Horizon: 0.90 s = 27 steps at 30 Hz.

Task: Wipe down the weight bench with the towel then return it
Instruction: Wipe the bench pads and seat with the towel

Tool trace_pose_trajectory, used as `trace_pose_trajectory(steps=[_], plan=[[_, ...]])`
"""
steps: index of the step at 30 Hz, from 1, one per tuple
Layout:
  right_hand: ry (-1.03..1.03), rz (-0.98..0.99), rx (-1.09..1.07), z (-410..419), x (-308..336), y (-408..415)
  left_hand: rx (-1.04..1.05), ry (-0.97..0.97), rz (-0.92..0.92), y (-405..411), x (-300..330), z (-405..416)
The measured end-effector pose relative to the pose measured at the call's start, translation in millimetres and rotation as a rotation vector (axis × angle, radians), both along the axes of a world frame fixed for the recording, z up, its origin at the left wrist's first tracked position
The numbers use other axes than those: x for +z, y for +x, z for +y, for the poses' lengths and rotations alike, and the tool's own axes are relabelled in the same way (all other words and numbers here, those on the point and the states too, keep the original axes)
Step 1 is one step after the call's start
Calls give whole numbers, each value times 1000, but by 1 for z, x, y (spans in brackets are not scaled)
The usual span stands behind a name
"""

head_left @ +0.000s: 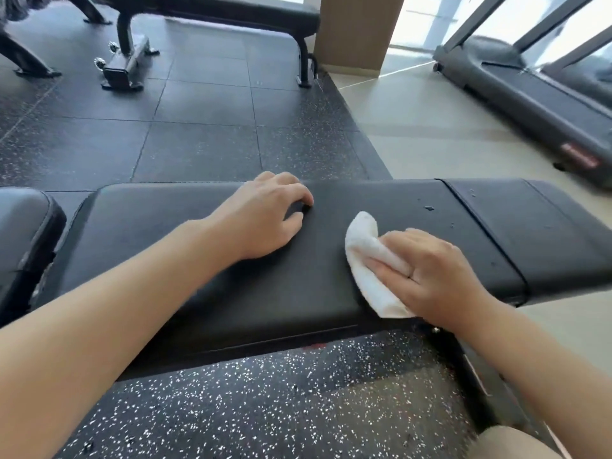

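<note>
Head | towel (367,260) under right hand (433,276) grip | on bench (198,260)

speckled rubber floor (265,409), treadmill (530,104), bright windows (430,14)

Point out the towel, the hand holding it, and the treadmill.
towel (362,241): head view, on its bunched upper fold.
right hand (433,276): head view, on its back.
treadmill (543,104): head view, on its belt deck.

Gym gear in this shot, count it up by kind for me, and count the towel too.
Padded benches: 3, wiped bench, one at left, one behind
Treadmills: 1
White towels: 1, held in the right hand
Total: 5
</note>
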State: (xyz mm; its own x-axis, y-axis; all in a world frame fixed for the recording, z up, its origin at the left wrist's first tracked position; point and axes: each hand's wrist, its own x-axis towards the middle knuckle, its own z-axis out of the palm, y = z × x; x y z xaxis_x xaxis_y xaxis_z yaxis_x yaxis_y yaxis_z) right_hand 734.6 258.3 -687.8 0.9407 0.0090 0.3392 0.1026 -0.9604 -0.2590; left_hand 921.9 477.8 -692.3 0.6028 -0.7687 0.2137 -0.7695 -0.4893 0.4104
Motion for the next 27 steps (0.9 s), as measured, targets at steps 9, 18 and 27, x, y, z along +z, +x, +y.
trace_pose_trajectory(steps=[9,18,27], plan=[[-36,16,-234,4,3,98,127,-107,-61,-1,-8,-14],[32,-100,20,45,-3,18,97,-42,-70,-19,-4,-34],[-61,-157,31,-77,-12,-41,-29,-53,-58,-38,-2,-51]])
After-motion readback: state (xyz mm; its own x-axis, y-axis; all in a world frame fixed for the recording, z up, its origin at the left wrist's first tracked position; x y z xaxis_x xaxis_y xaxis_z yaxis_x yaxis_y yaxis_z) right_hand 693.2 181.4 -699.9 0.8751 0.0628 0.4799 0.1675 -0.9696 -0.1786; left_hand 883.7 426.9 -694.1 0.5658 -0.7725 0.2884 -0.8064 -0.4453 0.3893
